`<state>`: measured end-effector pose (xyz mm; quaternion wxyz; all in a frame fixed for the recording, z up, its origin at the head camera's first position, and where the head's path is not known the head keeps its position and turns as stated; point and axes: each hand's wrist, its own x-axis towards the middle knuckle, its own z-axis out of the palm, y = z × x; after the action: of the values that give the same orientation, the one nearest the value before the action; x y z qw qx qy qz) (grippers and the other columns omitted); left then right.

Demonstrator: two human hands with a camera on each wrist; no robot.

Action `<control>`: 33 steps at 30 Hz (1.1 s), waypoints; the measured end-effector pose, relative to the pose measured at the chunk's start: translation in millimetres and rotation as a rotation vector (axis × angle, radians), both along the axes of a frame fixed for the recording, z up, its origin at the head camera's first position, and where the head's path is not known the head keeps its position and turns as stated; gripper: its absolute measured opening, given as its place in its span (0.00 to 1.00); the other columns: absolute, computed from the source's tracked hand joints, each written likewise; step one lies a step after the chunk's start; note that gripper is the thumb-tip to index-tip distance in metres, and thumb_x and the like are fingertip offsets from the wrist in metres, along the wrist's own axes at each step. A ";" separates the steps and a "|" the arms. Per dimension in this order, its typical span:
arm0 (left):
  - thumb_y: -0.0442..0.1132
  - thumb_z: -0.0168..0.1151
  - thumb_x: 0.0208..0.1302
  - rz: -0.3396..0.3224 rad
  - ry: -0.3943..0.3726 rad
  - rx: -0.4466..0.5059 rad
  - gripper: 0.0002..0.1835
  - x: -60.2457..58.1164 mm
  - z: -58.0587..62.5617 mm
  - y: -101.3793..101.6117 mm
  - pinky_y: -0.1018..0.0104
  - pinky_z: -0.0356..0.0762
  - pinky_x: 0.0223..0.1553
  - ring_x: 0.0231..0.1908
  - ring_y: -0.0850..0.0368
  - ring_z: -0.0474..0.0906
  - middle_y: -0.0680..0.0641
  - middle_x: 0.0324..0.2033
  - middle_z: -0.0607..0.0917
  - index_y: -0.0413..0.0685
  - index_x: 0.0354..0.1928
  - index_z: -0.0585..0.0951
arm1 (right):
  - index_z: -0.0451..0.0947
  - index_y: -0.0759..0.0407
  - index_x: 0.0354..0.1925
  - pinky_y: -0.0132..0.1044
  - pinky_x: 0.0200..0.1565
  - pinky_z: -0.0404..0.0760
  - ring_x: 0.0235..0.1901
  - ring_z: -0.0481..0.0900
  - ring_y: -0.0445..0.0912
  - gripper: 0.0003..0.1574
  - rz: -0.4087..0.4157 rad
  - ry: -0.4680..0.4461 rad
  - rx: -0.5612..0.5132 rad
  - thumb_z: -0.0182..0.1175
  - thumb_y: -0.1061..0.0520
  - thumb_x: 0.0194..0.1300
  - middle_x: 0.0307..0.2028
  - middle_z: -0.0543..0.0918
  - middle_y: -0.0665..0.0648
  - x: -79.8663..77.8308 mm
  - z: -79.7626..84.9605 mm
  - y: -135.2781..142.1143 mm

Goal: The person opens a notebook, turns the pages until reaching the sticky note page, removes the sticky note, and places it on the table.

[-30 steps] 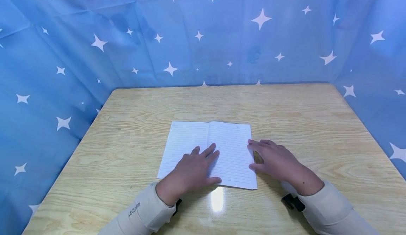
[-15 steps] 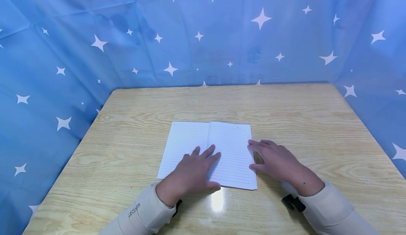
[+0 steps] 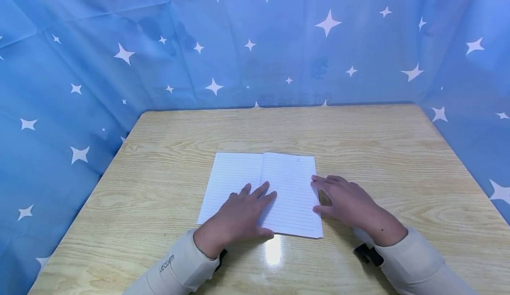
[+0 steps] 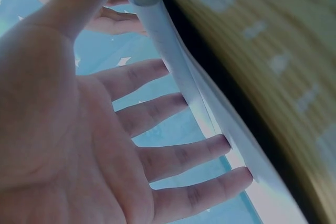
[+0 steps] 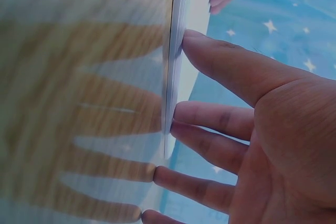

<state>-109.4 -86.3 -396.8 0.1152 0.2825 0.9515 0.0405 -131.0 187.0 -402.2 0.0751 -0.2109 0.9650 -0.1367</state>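
An open notebook (image 3: pixel 291 184) with blank lined pages lies on the wooden table in the head view. My left hand (image 3: pixel 243 213) rests on it near the centre fold, fingers spread and straight, thumb at the bottom edge. In the left wrist view the fingertips of the left hand (image 4: pixel 105 145) touch the page surface. At the notebook's right edge is my right hand (image 3: pixel 346 200), thumb and forefinger touching that edge. The right wrist view shows the right hand (image 5: pixel 252 124) with extended fingers, some at the notebook's edge (image 5: pixel 176 51) and others on the tabletop.
The wooden table (image 3: pixel 159 153) is pale and glossy, with a bright light reflection in front of the notebook. A blue curtain (image 3: pixel 279 43) with white stars hangs behind the table and along both sides. Both forearms wear light sleeves, with a black strap near the right wrist (image 3: pixel 368 254).
My left hand has shifted very slightly left, its thumb drawing a little along the bottom edge. The right hand and the notebook stay in place.
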 end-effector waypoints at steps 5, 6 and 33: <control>0.67 0.70 0.54 -0.005 -0.002 0.017 0.48 0.0 0.3 -1.8 0.37 0.76 0.55 0.69 0.32 0.66 0.48 0.76 0.63 0.59 0.75 0.65 | 0.75 0.63 0.65 0.64 0.56 0.76 0.65 0.72 0.67 0.43 -0.003 0.003 -0.004 0.74 0.46 0.57 0.68 0.74 0.60 0.0 -0.6 0.3; 0.67 0.70 0.54 -0.004 -0.005 0.022 0.48 0.0 0.6 -2.1 0.37 0.76 0.55 0.69 0.32 0.66 0.48 0.76 0.63 0.59 0.74 0.66 | 0.75 0.64 0.65 0.64 0.56 0.76 0.65 0.72 0.67 0.43 -0.004 0.004 -0.004 0.74 0.46 0.57 0.68 0.75 0.60 0.1 -0.5 0.3; 0.67 0.67 0.57 -0.023 0.002 0.032 0.45 1.9 1.9 -5.1 0.37 0.76 0.57 0.70 0.31 0.65 0.45 0.75 0.64 0.58 0.74 0.67 | 0.74 0.63 0.65 0.66 0.57 0.74 0.66 0.70 0.67 0.43 -0.016 -0.021 -0.018 0.74 0.47 0.57 0.69 0.73 0.61 0.3 -0.2 1.5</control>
<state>-107.5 -91.5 -394.8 0.1102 0.2951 0.9475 0.0543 -130.7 188.6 -402.4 0.0821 -0.2024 0.9646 -0.1481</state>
